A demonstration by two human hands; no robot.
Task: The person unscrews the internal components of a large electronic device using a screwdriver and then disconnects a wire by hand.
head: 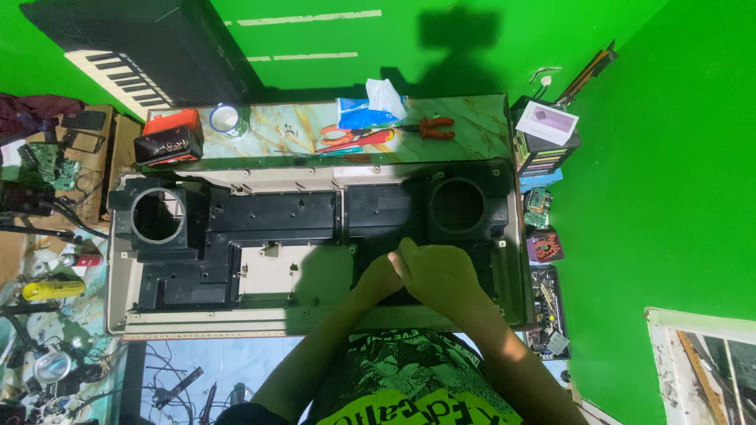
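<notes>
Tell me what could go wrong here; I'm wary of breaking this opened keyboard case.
1. Both hands, left and right, press together on the black inner frame; whatever they work on is hidden beneath them, so a slip may go unseen.
2. The case overhangs the table toward the person and could tip.
3. Pliers lie near the case edge and might get knocked off.

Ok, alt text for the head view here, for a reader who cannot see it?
Seen from above, a person's left hand and right hand press together on the black inner frame of an opened beige keyboard casing. Beyond it lie red-handled pliers on a marbled tabletop.
</notes>
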